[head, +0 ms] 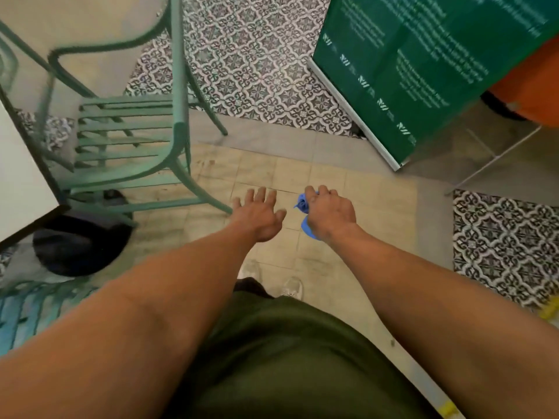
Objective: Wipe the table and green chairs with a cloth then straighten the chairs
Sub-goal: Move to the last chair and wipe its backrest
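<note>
A green metal chair (pixel 127 137) with a slatted seat stands at the upper left, its back and legs toward me. The white table (pixel 21 182) shows only a corner at the left edge. My right hand (pixel 331 211) grips a bunched blue cloth (pixel 304 204) over the beige floor tiles. My left hand (pixel 260 214) is held out beside it with fingers spread, holding nothing, just right of the chair's nearest leg. Both hands hang in the air, apart from the chair.
A round dark table base (pixel 81 243) sits on the floor under the table corner. A green standing sign (pixel 408 74) leans at the upper right, with an orange object (pixel 532 86) behind it. Part of another green chair (pixel 33 309) shows at the lower left. My shoes (pixel 272 279) stand below my hands.
</note>
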Demonstrator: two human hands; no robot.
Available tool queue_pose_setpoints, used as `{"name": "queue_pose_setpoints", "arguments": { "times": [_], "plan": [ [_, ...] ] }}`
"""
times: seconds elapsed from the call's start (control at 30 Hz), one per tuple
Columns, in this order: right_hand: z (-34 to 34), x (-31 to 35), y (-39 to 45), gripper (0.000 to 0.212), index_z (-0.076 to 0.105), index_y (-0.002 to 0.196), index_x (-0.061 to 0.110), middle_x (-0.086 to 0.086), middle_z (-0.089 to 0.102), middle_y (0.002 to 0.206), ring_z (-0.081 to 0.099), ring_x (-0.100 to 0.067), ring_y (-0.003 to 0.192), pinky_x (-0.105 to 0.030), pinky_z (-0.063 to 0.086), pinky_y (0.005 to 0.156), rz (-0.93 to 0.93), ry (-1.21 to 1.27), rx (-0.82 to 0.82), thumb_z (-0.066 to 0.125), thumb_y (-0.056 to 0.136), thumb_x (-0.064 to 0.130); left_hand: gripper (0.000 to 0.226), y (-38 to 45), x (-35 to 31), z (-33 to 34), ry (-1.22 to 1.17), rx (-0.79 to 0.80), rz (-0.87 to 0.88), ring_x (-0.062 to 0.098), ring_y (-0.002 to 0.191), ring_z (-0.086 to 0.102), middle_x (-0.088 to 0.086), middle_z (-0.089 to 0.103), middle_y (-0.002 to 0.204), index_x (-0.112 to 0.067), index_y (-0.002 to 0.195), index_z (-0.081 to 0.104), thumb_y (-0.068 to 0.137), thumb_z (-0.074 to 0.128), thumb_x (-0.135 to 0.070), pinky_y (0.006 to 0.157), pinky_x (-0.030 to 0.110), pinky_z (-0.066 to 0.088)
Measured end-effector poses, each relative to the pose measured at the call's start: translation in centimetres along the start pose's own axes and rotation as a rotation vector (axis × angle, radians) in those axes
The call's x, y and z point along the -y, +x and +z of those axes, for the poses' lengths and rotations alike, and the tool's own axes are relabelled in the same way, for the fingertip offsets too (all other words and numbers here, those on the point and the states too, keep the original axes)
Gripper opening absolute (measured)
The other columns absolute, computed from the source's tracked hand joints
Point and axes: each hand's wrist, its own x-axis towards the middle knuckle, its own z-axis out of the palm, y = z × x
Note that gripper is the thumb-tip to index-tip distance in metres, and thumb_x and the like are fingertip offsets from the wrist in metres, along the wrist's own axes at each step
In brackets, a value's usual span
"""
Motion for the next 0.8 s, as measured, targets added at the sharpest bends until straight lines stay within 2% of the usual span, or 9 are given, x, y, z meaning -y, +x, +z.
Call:
{"name": "queue_pose_setpoints", "arguments": {
  "times": [0.37, 0.6, 0.8],
  "plan": [
    [-5.7, -5.3, 14.3, 0.043, 0.041, 0.130, 0.017, -0.010, 0.051, 0.124, 0.052, -0.029, 0.111, -0.035, 0.036, 0.070, -0.018, -0.037, 0.042, 0.054, 0.089, 0.019, 0.067, 13.8, -1.5, -7.5, -0.065, -0.025, -0.019, 0.029, 0.150, -0.002, 0.006, -0.001, 0.164, -0.019, 0.157, 0.004, 0.101, 0.021, -0.052, 0.118, 0.054, 0.004],
    [-14.6, -6.8, 28.2, 0.044, 0.040, 0.131, 0.017, -0.010, 0.049, 0.126, 0.052, -0.029, 0.112, -0.034, 0.036, 0.071, -0.041, -0.035, 0.041, 0.054, 0.089, 0.019, 0.066, 25.4, 0.0, -17.2, -0.130, -0.063, -0.082, 0.030, 0.150, -0.001, 0.008, 0.000, 0.164, -0.018, 0.157, 0.005, 0.101, 0.021, -0.051, 0.118, 0.054, 0.004],
    [-22.5, -7.0, 39.8, 0.046, 0.039, 0.131, 0.015, -0.012, 0.048, 0.128, 0.054, -0.032, 0.112, -0.037, 0.039, 0.074, -0.143, -0.090, 0.031, 0.057, 0.090, 0.027, 0.067, 34.3, 2.3, -25.0, -0.165, -0.087, -0.183, 0.030, 0.150, 0.000, 0.009, 0.002, 0.164, -0.018, 0.156, 0.008, 0.100, 0.020, -0.052, 0.118, 0.054, 0.004]
  ]
}}
